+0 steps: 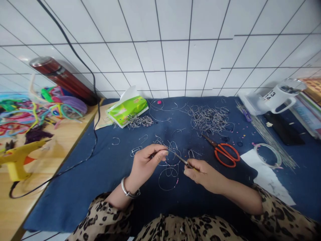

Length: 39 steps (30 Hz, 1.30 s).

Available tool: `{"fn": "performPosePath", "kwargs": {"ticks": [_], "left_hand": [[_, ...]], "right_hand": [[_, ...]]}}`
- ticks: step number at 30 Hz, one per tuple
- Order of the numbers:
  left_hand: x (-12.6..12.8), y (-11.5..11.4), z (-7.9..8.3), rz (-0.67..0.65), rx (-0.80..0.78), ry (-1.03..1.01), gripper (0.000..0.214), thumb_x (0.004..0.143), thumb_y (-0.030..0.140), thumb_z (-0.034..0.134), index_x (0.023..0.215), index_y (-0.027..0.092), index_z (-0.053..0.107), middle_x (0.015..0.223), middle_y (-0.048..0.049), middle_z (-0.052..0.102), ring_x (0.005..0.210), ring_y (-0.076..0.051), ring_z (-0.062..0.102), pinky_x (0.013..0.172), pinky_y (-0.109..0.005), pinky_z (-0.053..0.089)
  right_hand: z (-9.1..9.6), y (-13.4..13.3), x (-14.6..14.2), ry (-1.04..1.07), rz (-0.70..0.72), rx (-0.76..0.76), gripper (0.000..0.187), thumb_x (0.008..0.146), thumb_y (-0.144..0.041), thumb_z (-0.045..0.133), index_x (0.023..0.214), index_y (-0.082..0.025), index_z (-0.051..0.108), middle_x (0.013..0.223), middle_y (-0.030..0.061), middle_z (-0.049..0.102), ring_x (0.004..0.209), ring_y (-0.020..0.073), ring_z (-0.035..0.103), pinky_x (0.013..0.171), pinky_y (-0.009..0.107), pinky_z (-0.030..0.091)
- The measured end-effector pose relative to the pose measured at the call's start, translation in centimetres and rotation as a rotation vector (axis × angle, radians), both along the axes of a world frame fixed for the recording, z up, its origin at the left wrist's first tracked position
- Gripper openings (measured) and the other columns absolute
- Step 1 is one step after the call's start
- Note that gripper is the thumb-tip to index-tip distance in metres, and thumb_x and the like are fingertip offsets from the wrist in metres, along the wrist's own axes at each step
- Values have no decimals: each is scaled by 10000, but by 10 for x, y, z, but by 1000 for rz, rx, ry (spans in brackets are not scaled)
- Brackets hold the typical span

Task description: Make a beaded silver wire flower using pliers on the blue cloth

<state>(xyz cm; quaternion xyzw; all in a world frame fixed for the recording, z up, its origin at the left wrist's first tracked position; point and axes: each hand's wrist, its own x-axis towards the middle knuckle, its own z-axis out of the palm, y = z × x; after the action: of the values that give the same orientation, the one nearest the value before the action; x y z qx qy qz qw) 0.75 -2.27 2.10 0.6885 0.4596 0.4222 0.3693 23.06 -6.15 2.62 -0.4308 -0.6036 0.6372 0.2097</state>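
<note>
My left hand (147,160), with a silver bangle (126,190) at the wrist, pinches a thin wire between thumb and fingertips. My right hand (205,175) is closed around thin-nosed pliers (185,162); a bit of yellow handle shows by the fingers. The plier tips reach to the wire near my left fingertips, but whether they grip it is too small to tell. Below and behind the hands, several looped wires lie on the blue cloth (100,180). One wire ring (158,180) has small pink beads on it.
Orange-handled scissors (227,154) lie right of my hands, near a tangled wire heap (210,118). Farther right are a tape roll (279,157), straight wires and a white mug (281,98). A green tissue pack (127,110) lies back left; a yellow glue gun (18,159) and its cord are left.
</note>
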Motion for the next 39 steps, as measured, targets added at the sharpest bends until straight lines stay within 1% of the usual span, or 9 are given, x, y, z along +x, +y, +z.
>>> {"fn": "performPosePath", "kwargs": {"ticks": [3,9,15,17,19,24,27,31,39], "left_hand": [[3,-1,-4,29,-109,-94,97,812,239,607,843,153,638,678,-16,654,522,-91,595,514,-203,497],[12,-6,-7,186,-110,-129,118,800,243,620,731,147,607,599,15,599,502,-76,539,516,-198,447],[17,-11,-8,275,-15,-148,96,792,219,622,722,155,605,560,31,561,488,-70,487,499,-204,407],[17,-13,-9,288,3,-139,81,786,215,627,729,159,611,584,26,571,497,-73,489,497,-207,406],[18,-15,-9,292,5,-129,72,782,213,630,733,163,614,605,21,581,509,-76,492,496,-209,404],[18,-15,-11,302,-3,-135,85,777,215,632,714,165,606,597,23,574,521,-81,494,506,-211,403],[19,-13,-13,323,-21,-179,116,780,233,628,698,161,589,584,27,560,505,-76,479,498,-208,394],[22,-13,-16,315,-72,-226,136,790,240,618,693,157,573,565,37,533,496,-70,458,502,-205,381],[23,-15,-15,285,-92,-197,140,803,261,601,713,158,573,608,23,555,514,-76,471,511,-208,391]], "right_hand": [[-2,0,-1,-10,-9,7,345,865,-500,428,756,-173,419,657,-51,318,593,74,297,536,210,267],[-7,-1,-4,-74,-20,65,354,863,-499,435,734,-169,435,652,-52,352,596,72,325,536,205,277],[-16,-9,-12,74,50,-229,385,855,-540,417,834,-162,485,636,-44,446,539,77,465,521,211,405],[-17,-11,-16,83,63,-251,384,866,-532,394,848,-159,487,650,-33,471,558,87,499,540,223,435],[-15,-12,-18,-31,70,-111,367,887,-503,365,840,-162,494,662,-23,488,589,98,513,572,236,440],[-12,-12,-15,-651,13,687,289,886,-399,404,820,-153,542,822,77,540,786,189,495,704,328,411],[-15,-10,-13,-838,-14,941,309,897,-385,383,828,-144,564,821,106,534,813,218,473,719,348,396],[-18,-10,-14,-916,-4,1046,320,902,-390,378,864,-142,576,814,106,530,787,220,459,702,350,389],[-21,-9,-13,-908,-6,1039,311,911,-381,377,872,-142,572,805,102,534,800,215,478,691,332,400]]}}
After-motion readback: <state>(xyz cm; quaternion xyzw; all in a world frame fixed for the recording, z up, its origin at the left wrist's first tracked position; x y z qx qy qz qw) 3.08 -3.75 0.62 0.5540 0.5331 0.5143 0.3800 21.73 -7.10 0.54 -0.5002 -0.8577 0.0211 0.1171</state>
